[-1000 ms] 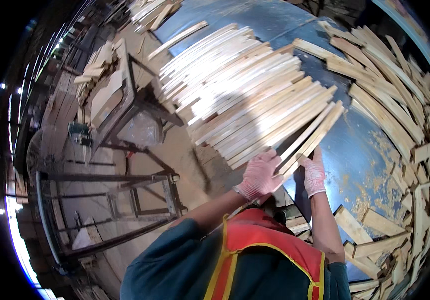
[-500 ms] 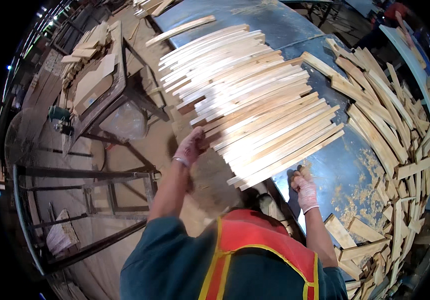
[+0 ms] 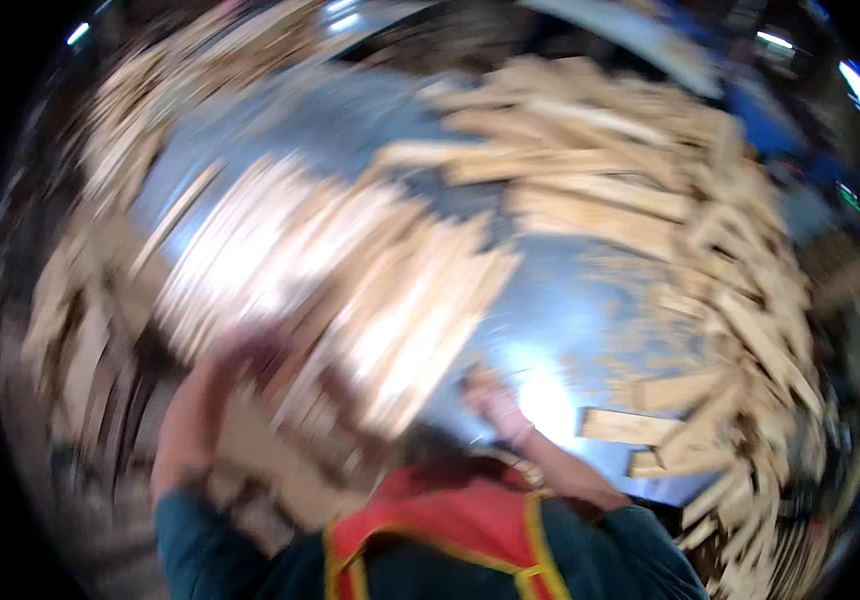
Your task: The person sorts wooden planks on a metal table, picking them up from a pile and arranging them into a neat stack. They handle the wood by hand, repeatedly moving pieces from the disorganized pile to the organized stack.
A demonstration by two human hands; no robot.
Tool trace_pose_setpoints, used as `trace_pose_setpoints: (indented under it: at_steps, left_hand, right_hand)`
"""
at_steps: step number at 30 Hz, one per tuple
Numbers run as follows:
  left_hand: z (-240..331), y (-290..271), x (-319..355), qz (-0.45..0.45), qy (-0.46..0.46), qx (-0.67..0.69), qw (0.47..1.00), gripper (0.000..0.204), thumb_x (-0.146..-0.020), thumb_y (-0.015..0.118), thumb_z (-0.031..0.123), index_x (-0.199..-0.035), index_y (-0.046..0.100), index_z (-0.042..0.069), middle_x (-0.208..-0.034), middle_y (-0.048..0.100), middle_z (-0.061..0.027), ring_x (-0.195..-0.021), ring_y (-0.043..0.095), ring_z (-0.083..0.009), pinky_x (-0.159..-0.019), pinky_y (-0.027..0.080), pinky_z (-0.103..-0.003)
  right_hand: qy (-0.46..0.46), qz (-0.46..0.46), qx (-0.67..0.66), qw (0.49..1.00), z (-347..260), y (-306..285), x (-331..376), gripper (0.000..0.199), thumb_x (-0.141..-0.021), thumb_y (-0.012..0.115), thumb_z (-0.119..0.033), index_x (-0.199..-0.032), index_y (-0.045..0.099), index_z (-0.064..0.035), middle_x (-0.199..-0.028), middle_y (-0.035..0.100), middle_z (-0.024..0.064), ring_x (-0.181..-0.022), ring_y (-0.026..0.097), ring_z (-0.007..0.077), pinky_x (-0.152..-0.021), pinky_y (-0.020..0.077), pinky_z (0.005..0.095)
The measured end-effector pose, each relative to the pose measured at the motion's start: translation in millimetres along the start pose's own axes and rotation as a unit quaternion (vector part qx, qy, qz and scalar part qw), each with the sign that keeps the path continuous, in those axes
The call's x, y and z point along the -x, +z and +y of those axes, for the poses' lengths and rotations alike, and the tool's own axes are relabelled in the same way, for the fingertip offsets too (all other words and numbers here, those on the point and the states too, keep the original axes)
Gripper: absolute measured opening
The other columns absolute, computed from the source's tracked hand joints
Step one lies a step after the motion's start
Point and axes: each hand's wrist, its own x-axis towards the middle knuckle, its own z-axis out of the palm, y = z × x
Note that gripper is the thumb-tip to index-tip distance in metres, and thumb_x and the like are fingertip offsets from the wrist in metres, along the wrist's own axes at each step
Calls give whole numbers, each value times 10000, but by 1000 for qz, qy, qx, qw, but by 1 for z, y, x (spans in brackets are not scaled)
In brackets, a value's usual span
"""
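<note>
A broad row of narrow wooden strips (image 3: 410, 320) lies side by side on a shiny metal-topped table (image 3: 560, 300), their near ends uneven. My left hand (image 3: 255, 350), in a pale reddish work glove, is at the near left ends of the strips. Motion smears its fingers, so its grip cannot be read. To the right of the strips, my right hand (image 3: 495, 400) is over the bare metal, in a similar glove with the fingertips showing. Its fingers look curled in; whether anything is inside them is hidden by blur.
A large loose heap of wooden pieces (image 3: 600, 210) covers the table's far and right sides, with sawdust beside it. One strip (image 3: 178, 218) lies apart at the left. More stacked wood (image 3: 140, 110) stands at the far left.
My view has swung to the right, so the strips and the table appear turned and further left. Both hands stay near the strips. Everything is now blurred.
</note>
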Motion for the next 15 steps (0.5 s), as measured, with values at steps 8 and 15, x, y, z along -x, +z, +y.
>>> trace_pose_setpoints:
  at_steps: [8,15]
  left_hand:
    - [-48,-43,-42,-9,145,-94,985,529,-1037,626,258,-1506,493,52,-1269,715,-183,-1129,709,-261,-1009,574,-421]
    - [-50,-117,30,7,155,39,987,358,-958,655,219,-1262,597,39,-1080,698,-120,-974,654,-206,-879,530,-388]
  right_hand:
    - [239,128,-393,878,-77,-60,-30,637,-969,651,-267,-1523,475,-8,-1076,620,66,-983,568,175,-869,468,335]
    - [168,84,-275,943,-167,-70,-54,520,-928,691,-264,-1358,594,11,-1014,649,78,-943,601,180,-828,498,350]
